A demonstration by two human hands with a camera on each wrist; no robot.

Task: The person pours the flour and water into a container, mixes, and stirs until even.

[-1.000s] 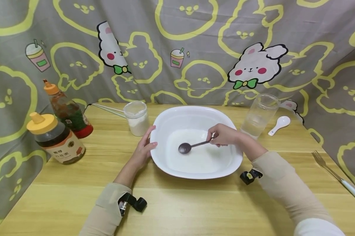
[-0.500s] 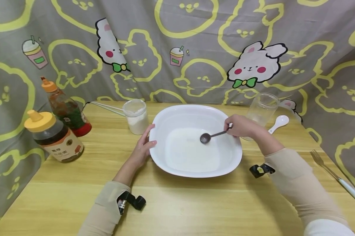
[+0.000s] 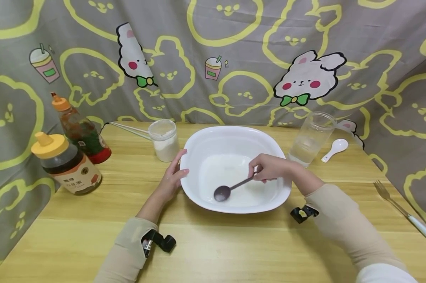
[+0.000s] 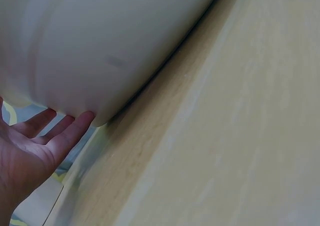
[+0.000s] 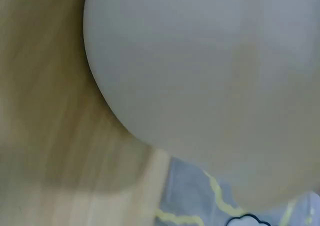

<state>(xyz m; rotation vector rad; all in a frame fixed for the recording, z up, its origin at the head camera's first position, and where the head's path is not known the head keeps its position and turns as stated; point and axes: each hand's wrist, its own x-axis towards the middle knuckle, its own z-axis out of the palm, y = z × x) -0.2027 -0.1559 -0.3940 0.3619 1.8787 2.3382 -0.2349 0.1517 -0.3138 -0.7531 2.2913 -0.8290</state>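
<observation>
A white oval basin (image 3: 198,196) holding a milky white liquid (image 3: 246,193) stands mid-table in the head view. My left hand (image 3: 171,181) grips its left rim, thumb over the edge. In the left wrist view, fingers (image 4: 67,133) of that hand lie against the basin's outer wall (image 4: 125,46). My right hand (image 3: 269,167) reaches over the right rim and pinches the handle of a dark spoon (image 3: 222,193). The spoon's bowl is low in the basin, toward its front left. The right wrist view shows the basin's outer side (image 5: 190,86); the hand is out of sight there.
Left of the basin stand a jar of white powder (image 3: 166,147), a yellow-capped honey bottle (image 3: 71,171) and a red sauce bottle (image 3: 85,135). Chopsticks (image 3: 129,129) lie behind. To the right are a glass of clear liquid (image 3: 308,143), a white spoon (image 3: 336,149) and a fork (image 3: 407,214).
My right hand swept the dark spoon to the right, then back left and toward the basin's front. My left hand has stayed on the rim.
</observation>
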